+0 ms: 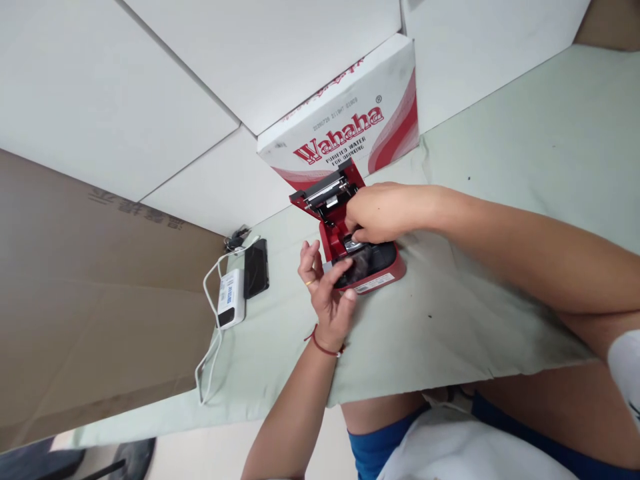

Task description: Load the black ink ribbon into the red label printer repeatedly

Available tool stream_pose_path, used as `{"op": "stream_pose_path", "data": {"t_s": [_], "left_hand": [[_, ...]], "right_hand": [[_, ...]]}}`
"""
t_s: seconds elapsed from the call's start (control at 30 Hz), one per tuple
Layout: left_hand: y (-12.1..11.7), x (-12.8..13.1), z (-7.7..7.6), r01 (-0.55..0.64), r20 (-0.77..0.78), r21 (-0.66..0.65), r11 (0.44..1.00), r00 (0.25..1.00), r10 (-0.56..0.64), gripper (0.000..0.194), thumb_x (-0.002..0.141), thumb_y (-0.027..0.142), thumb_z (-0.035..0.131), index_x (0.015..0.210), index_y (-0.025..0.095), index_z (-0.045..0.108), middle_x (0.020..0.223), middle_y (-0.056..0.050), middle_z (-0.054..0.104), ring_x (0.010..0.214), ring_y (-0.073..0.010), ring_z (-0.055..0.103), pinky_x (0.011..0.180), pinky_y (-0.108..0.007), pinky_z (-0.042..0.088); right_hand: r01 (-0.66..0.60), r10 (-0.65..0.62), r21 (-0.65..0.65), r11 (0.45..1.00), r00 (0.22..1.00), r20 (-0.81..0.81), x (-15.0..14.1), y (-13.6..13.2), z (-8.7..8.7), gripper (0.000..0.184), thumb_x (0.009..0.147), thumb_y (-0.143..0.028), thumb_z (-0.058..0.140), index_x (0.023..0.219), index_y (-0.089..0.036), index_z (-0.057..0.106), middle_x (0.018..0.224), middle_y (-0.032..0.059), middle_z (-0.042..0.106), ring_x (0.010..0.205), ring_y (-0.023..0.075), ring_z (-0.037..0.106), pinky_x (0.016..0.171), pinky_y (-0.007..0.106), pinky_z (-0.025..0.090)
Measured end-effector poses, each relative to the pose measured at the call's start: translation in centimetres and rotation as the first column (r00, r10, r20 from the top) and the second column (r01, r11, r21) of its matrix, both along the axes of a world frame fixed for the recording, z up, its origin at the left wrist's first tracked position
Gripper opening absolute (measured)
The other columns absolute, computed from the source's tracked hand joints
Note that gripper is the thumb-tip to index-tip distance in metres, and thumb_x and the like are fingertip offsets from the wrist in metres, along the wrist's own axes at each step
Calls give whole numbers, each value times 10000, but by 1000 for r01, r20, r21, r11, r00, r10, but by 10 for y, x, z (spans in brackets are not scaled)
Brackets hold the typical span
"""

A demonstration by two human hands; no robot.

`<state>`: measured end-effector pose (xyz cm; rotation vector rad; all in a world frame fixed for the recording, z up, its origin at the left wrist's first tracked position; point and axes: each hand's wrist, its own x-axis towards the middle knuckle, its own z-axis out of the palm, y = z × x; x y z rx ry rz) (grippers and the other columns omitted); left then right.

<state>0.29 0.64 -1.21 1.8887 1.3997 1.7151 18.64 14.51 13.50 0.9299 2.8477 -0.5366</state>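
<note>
A small red and black machine stands on the cloth-covered table with its lid raised. A metal roller shows inside the lid. My right hand reaches into the machine from the right, fingers bent down and closed near a shiny silvery part. Its fingertips are partly hidden, so what they grip cannot be made out. My left hand is at the machine's near left side with fingers spread. Its index finger rests on the dark, glossy front section.
Behind the machine stands a white and red Wahaha water carton. To the left lie a white power bank with a white cable and a black phone-like slab. A large brown cardboard box borders the left side.
</note>
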Motion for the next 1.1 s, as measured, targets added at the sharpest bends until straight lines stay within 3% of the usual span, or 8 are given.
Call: {"op": "stream_pose_path", "data": {"t_s": [0.07,0.17,0.33,0.57,0.67,0.77,0.87,1.1], "left_hand": [[-3,-1,3,-14,-84,42,999,996,17,308,927,555,789,1109,316,853,1612,-76,482,1728,-426,181,1417,-669,170],[-3,-2,4,-42,-154,127,991,986,62,216,918,458,801,1081,327,855,1548,-71,511,1701,-430,212,1405,-706,171],[-2,-3,2,-14,-254,194,981,965,64,292,922,343,759,1205,373,822,1568,-56,494,1673,-418,250,1400,-720,158],[-3,-3,3,-13,-263,213,977,962,70,282,899,367,773,1175,361,828,1554,-64,505,1676,-436,235,1401,-728,145],[-1,-4,1,-19,-286,235,972,954,88,331,941,401,738,1265,353,786,1572,-69,524,1683,-415,277,1404,-700,178],[2,-6,-3,-39,-183,225,974,980,81,499,990,504,684,1468,362,648,1584,-76,571,1666,-383,375,1383,-663,276],[8,-7,-6,-6,17,140,990,1000,4,549,1052,536,588,1569,357,543,1566,-80,644,1600,-314,509,1379,-585,315],[16,-1,2,-37,368,-4,999,929,36,498,990,596,657,1381,288,639,1268,-79,810,1406,-287,673,1289,-520,418]], "right_hand": [[-41,47,39,998,985,-167,3,-1,7,301,1050,-234,543,1093,-165,833,1065,108,822,928,222,700,796,332,460],[84,-9,174,981,919,-395,8,-1,17,410,1100,-225,425,1279,-152,786,1292,113,794,1184,252,680,968,341,481],[180,-66,283,942,927,-370,11,10,10,509,1124,-344,466,1563,-121,594,1620,173,602,1505,363,481,1137,443,425],[126,-80,290,949,983,-165,17,-2,22,377,1111,-297,451,1279,-121,739,1194,174,778,1158,328,691,928,413,463],[-3,-8,286,958,999,36,21,-14,29,299,1082,-251,492,1110,-134,766,955,118,770,945,263,696,815,372,435],[-140,85,268,953,975,205,24,-18,25,162,973,-142,580,966,-139,742,799,64,706,749,202,629,691,345,358],[-166,113,250,954,971,212,24,-17,19,135,916,-94,597,908,-151,719,750,41,671,671,176,573,642,341,308],[-181,123,243,953,963,238,17,-15,26,178,973,-155,573,951,-136,749,853,82,719,794,204,611,717,354,344]]}}
